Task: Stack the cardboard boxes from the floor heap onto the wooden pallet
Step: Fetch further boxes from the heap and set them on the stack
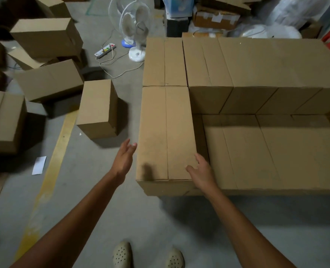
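l hand (123, 161), r hand (202, 171) flanking box (166, 132)

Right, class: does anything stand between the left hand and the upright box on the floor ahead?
Nothing visible does. Only bare floor lies between the left hand and the upright box; the stacked boxes stand off to the right.
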Demonstrator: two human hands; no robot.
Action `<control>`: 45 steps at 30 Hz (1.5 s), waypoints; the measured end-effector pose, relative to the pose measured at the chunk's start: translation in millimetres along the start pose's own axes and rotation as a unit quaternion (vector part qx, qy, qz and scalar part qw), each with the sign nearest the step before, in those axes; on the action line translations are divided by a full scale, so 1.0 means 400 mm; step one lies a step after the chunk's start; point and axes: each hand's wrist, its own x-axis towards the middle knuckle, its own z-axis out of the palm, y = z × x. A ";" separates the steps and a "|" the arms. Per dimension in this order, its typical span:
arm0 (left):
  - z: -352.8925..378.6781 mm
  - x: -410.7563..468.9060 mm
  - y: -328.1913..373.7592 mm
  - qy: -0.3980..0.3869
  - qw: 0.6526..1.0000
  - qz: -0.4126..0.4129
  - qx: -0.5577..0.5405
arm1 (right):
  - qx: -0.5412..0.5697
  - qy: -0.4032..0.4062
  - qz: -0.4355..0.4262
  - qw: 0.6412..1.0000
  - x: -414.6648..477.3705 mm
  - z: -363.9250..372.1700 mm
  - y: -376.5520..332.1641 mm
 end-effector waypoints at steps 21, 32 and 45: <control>-0.448 -0.650 -0.073 0.182 0.940 0.151 0.247 | -0.043 -0.088 -0.264 0.960 -0.553 0.237 -0.295; -0.865 -0.357 -0.102 0.159 0.927 0.157 0.302 | -0.048 -0.083 -0.257 0.962 -0.332 0.648 -0.593; -1.137 0.190 -0.022 0.082 0.945 0.125 0.290 | -0.045 -0.081 -0.157 0.983 0.024 0.930 -0.866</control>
